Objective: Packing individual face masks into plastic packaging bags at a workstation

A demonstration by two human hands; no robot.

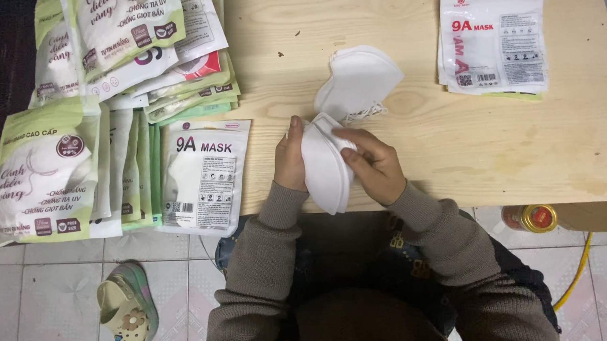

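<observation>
- Left hand grips the left edge of a stack of white masks.
- The stack stands on edge at the near rim of the wooden surface, long axis running near to far, bottom tip pointing at the person.
- Right hand clamps its right side.

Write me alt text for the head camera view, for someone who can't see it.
Two hands, left hand and right hand, hold a small stack of folded white face masks over the edge of a light wooden table. More white masks lie just beyond, with piles of packaged mask pouches at left and far right.
</observation>
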